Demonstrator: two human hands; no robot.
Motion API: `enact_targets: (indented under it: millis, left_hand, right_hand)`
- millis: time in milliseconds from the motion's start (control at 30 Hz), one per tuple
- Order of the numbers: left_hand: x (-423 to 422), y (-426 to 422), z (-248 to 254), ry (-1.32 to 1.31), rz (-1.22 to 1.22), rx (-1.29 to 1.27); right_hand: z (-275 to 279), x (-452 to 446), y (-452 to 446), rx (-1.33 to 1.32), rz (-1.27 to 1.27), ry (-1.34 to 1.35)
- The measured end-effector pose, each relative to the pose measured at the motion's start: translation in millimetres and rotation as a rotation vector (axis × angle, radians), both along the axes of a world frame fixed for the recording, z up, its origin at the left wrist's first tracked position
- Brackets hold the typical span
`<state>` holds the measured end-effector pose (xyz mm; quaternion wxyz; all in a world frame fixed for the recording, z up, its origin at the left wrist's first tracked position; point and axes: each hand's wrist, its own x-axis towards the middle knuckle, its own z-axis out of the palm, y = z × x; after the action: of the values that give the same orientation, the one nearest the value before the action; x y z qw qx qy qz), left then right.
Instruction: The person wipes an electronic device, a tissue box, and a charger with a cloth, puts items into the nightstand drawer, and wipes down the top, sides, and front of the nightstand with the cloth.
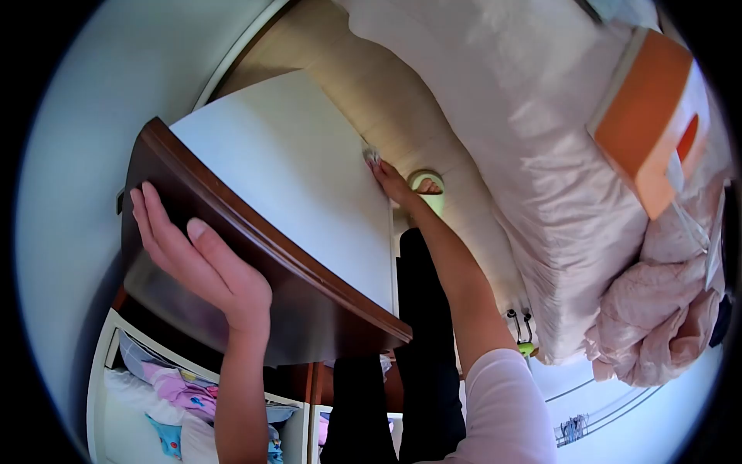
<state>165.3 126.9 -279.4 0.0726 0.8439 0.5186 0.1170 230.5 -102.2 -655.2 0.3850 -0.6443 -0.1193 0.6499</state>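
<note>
My left hand [205, 259] is over the dark brown wooden top [286, 309] of a piece of furniture, fingers extended and thumb apart. Whether its palm presses on the wood is hard to tell. White panelling [301, 178] adjoins the top's moulded edge. At the far edge of this white panel, my right hand [390, 179] has its fingers closed around a small, pale, shiny thing [372, 155]. Its kind is too small to make out.
Right of me is a bed with a pale pink cover [495, 139], an orange tissue box [641, 116] and crumpled bedding [657, 309]. Below left, an open drawer [116, 425] holds folded clothes. A foot in a light green slipper [433, 203] stands on the wooden floor [371, 69].
</note>
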Motion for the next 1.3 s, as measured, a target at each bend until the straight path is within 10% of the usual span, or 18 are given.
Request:
enact_targets:
  millis: [533, 800, 1033, 1300]
  left_hand:
    - [-14.3, 1.2, -10.1, -0.030, 0.047, 0.135]
    - [-68.6, -15.2, 27.5, -0.752, -0.027, -0.283]
    - [-133.0, -121.6, 96.5, -1.044, 0.202, -0.716]
    - [-248.5, -148.2, 136.9, -1.704, 0.653, -0.895]
  right_hand:
    - [306.8, 15.4, -89.9, 0.027, -0.097, 0.131]
    - [380.7, 73.6, -69.1, -0.001, -0.734, 0.548]
    - [463.5, 15.9, 12.3, 0.096, -0.524, 0.227]
    - [506.9, -221.8, 76.8, 0.563, 0.470, -0.414]
